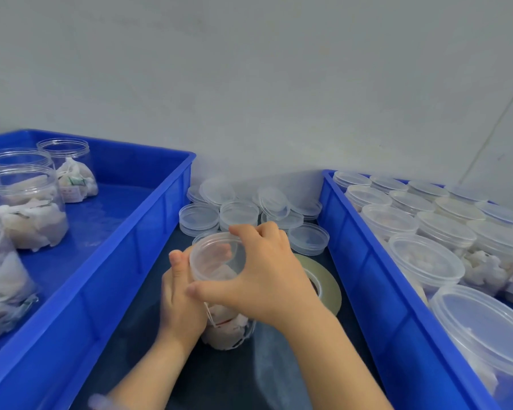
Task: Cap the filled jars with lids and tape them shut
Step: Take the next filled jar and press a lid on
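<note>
A clear filled jar [225, 329] stands on the dark table between two blue bins. My left hand [179, 300] grips its side, thumb up against the rim. A translucent lid [216, 255] sits on the jar's mouth, and my right hand [264, 270] holds it from above with fingers curled over the far edge and thumb on the near side. A roll of clear tape [323, 285] lies flat just right of the jar, partly hidden by my right hand. Loose lids [240, 213] are piled behind the jar.
The left blue bin [148, 232] holds several open filled jars [27, 208]. The right blue bin [365, 267] is packed with several capped jars [427, 261]. A grey wall rises close behind the table.
</note>
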The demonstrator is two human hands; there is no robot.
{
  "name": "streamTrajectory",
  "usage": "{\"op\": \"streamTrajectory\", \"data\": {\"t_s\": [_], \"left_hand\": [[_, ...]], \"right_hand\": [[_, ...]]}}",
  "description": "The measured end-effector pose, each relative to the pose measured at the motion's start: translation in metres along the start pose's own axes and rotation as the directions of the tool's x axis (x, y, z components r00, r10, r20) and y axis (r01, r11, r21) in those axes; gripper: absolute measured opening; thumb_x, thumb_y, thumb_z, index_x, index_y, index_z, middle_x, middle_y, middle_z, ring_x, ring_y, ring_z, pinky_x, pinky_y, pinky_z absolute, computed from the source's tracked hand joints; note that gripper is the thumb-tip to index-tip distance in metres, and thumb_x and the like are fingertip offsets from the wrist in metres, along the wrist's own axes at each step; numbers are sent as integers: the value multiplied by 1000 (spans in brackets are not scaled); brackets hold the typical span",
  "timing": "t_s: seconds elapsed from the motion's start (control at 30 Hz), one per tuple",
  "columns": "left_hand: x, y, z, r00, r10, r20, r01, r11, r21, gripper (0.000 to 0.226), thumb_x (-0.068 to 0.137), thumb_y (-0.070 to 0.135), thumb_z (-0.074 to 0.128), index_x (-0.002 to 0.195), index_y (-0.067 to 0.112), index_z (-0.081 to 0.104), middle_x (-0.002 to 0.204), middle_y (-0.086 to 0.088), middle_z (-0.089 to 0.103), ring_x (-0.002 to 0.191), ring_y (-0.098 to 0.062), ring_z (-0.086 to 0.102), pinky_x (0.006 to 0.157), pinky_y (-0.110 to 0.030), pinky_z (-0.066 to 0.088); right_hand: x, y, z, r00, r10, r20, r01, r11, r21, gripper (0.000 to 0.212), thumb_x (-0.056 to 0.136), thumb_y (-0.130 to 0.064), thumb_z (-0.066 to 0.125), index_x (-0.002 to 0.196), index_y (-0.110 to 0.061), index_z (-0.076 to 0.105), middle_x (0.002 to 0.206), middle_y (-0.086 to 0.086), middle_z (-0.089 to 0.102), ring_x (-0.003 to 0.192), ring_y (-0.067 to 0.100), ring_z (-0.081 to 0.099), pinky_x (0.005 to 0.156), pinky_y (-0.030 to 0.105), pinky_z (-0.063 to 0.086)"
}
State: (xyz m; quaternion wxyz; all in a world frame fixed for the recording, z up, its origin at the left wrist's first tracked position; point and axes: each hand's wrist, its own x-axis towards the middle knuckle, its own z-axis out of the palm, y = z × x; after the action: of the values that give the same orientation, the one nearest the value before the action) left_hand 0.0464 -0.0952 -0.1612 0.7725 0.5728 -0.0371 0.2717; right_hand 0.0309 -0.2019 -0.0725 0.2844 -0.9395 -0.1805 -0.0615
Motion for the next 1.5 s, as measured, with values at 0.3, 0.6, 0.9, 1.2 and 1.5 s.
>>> {"op": "streamTrajectory", "data": {"t_s": [0.3,0.6,0.9,1.2,1.5], "left_hand": [[-2,2,3,999,35,-13,-34,998,46,57,96,47,18,90,18,67,80,11,74,80,-2,68,72,-12,50],[5,3,-6,971,-133,200,152,985,-84,68,88,61,18,88,29,78,99,1,75,101,-11,68,83,-19,51],[-6,-15,-20,984,-181,7,164,907,389,42,104,10,31,146,9,30,149,-17,37,113,10,46,93,-15,33],[7,7,-17,888,-221,404,207,975,79,105,61,95,28,120,16,65,120,-2,68,118,-13,60,98,-27,46],[16,23,-31,727,-254,638,137,964,228,127,39,84,70,140,15,38,141,1,52,132,-11,45,107,-31,40]], "right_hand": [[1,10,-5,986,-122,113,108,987,122,84,73,-48,75,144,-28,35,146,-13,31,135,5,24,95,15,21],[1,11,0,991,-124,55,115,983,143,93,63,-57,78,142,-34,35,124,-23,33,123,-4,28,93,18,32],[3,12,15,994,-108,-31,112,968,223,89,66,-52,76,143,-31,37,140,-19,38,127,-2,37,93,16,32],[7,16,12,993,-109,-34,114,963,245,88,61,-59,78,137,-31,45,129,-24,43,102,-14,40,80,3,32],[9,25,5,997,-76,31,59,926,372,87,54,-61,82,132,-37,49,128,-28,47,113,-17,43,81,3,35]]}}
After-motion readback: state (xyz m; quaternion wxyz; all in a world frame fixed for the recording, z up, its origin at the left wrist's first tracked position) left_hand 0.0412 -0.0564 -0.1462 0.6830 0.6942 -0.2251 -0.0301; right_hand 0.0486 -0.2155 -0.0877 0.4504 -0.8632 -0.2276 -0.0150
